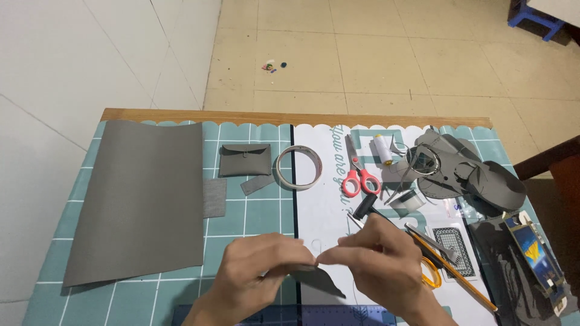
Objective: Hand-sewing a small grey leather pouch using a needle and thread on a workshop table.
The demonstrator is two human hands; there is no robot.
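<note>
Pinching a small dark grey leather piece [319,279] between us: left hand [257,274] and right hand [377,259] both closed on it, fingertips meeting, low over the cutting mat [254,214]. Big grey sheet [142,199] lies left, red scissors [357,172] beyond.

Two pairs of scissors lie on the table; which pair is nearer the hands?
The yellow-handled scissors, lying right beside the right hand. The red-handled scissors lie farther up the table, next to the ring of tape.

grey leather sheet [142,199], red-handled scissors [360,175], teal white-gridded mat [254,211], white thread spool [382,149]
</note>
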